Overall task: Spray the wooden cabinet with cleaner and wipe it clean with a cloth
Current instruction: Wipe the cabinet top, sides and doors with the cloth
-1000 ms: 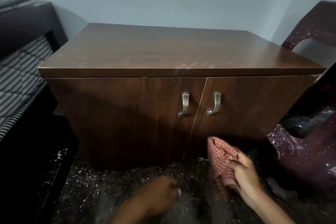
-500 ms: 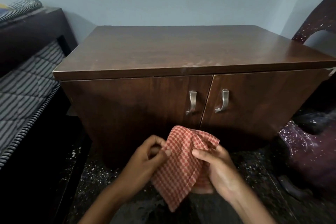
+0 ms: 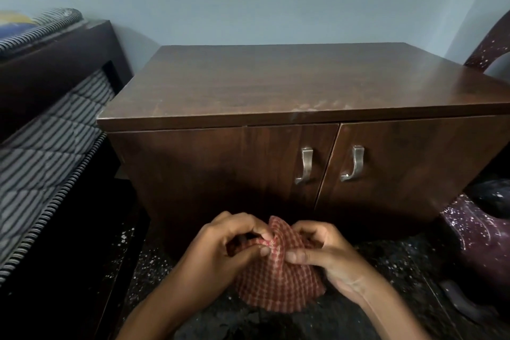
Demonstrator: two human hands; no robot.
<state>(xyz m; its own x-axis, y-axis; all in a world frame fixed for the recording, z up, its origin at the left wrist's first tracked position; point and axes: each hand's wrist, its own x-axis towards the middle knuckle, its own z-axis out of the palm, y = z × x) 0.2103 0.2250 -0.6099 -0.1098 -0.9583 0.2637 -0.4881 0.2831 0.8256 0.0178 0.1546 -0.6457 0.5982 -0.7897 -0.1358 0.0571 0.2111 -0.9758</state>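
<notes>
A dark brown wooden cabinet (image 3: pixel 276 85) with two doors and two metal handles (image 3: pixel 305 165) fills the middle of the view. Low in front of its doors, a red checked cloth (image 3: pixel 278 284) hangs bunched between both hands. My left hand (image 3: pixel 220 254) pinches the cloth's top edge from the left. My right hand (image 3: pixel 328 254) grips the same edge from the right, fingertips nearly touching the left ones. The cloth is apart from the cabinet. No spray bottle shows.
A bed with a striped mattress (image 3: pixel 41 163) and dark frame stands close on the left. A maroon speckled plastic chair (image 3: pixel 480 232) sits at the right, beside the cabinet. The floor (image 3: pixel 154 265) is dark and speckled. A pale blue wall rises behind.
My left hand came up from the floor and took hold of the cloth with the right. Both hands have since gathered the spread cloth into a bunch. The view shifted left and upward.
</notes>
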